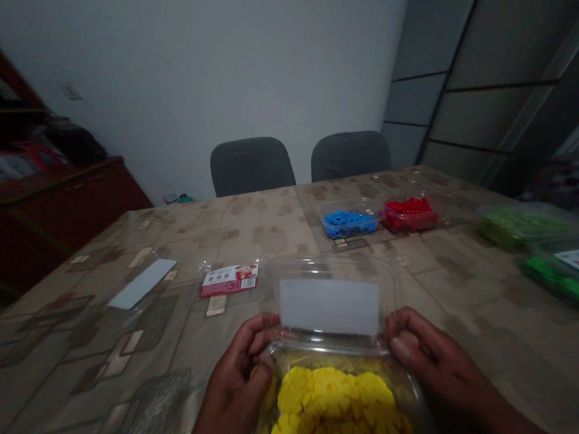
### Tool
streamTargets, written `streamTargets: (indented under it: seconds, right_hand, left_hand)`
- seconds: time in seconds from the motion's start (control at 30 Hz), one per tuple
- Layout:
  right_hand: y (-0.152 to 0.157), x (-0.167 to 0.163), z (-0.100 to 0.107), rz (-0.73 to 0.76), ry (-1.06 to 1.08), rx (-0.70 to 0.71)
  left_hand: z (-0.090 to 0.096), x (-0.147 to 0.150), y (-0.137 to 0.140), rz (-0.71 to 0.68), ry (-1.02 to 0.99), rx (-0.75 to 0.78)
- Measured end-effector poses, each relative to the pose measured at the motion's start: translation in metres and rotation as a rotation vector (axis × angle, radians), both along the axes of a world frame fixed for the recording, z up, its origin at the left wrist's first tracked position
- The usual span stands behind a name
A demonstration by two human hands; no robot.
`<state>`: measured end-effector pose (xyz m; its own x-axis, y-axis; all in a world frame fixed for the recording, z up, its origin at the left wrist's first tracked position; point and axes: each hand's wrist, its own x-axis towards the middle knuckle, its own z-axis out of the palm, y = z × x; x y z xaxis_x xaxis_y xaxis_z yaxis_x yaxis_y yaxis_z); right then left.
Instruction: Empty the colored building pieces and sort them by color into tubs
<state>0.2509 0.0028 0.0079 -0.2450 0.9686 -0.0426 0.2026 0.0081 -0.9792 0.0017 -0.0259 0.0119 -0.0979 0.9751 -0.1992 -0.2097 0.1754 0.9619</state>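
Observation:
In front of me is a clear plastic container [266, 419] with yellow flower-shaped plastic pieces [332, 407] in it. Its hinged lid [333, 270] lies folded back, away from me, and bears a white label [330, 304]. My left hand [239, 377] is closed around the container's left edge near the hinge, thumb on the near side. On the opposite side, my right hand [426, 351] pinches the lid's right edge by the hinge. The container's lower part is cut off by the frame.
On the patterned tablecloth [248, 234] sit containers of blue pieces [349, 223], red pieces [410, 214], light green pieces [519, 223] and bright green pieces [562, 278]. A red-and-white label card [229, 279] and a white card [144, 284] lie to the left. Two grey chairs [251, 164] stand beyond.

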Motion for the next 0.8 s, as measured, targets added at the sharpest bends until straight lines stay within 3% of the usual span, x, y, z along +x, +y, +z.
streamTargets:
  seconds: [0.3,0.47,0.8]
  right_hand:
    - [-0.004,-0.0012,0.001,0.013,0.051,-0.071]
    - [-0.0043,0.0021,0.0028,0.1,0.05,-0.081]
    - [0.0013,0.0045,0.0006,0.007,-0.106,0.143]
  left_hand:
    - [0.0005,0.001,0.0001,0.004,-0.024,0.006]
    - [0.0027,0.0026,-0.0006,-0.007,-0.031,0.01]
    - [-0.0029,-0.0021,0.0022,-0.147,-0.09,0.085]
